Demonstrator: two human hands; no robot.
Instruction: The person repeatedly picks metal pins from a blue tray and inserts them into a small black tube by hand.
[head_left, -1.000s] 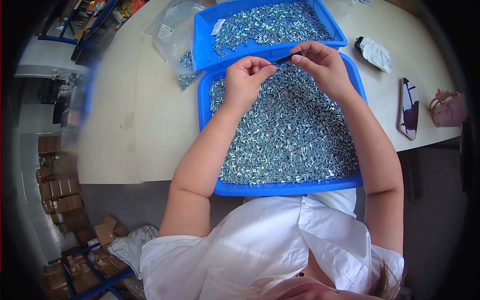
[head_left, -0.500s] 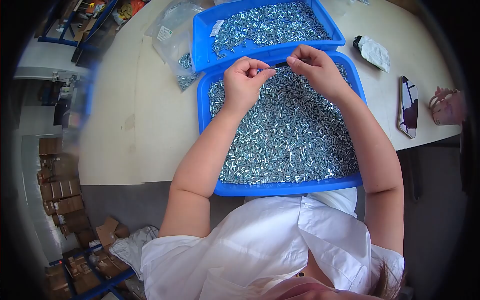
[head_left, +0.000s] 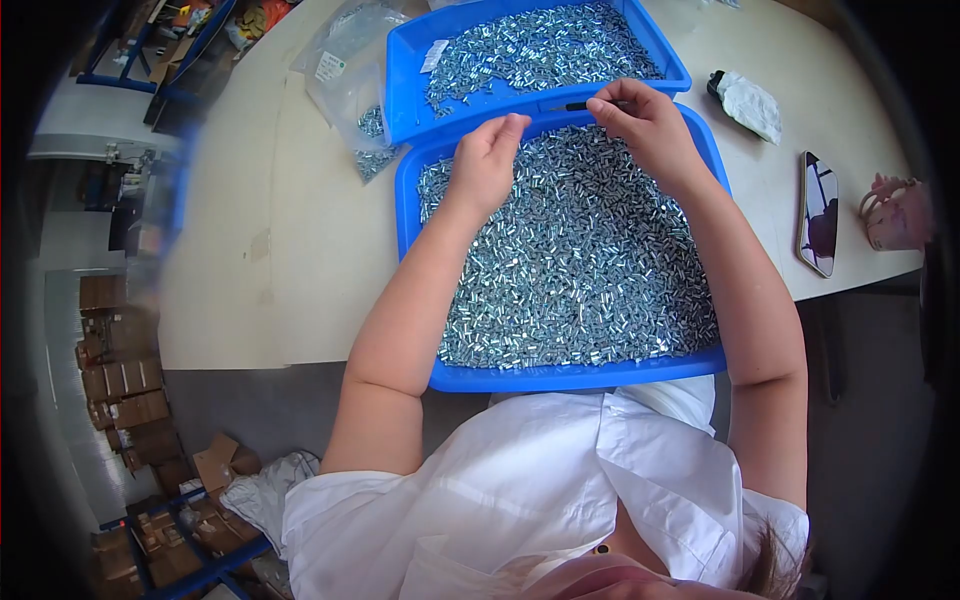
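Over the far part of the near blue bin [head_left: 408,225], full of small shiny metal sleeves [head_left: 580,260], my two hands are raised. My right hand [head_left: 648,128] pinches a slim black tool [head_left: 577,106] with a thin pale tip pointing left, toward the bin's far rim. To its left, my left hand [head_left: 488,160] is closed, thumb and fingers pressed together; I cannot tell what is between them. A gap separates the left fingertips from the tool's tip.
Behind stands a second blue bin [head_left: 402,75] with more metal sleeves and a white label [head_left: 434,56]. A clear plastic bag [head_left: 345,75] lies to its left. On the right are a white crumpled packet [head_left: 748,107], a phone [head_left: 818,215] and a pink cup [head_left: 893,215].
My hands have drawn apart: the right moved slightly up and right with the black tool, which now shows more. The left fingers turned upward and moved left.
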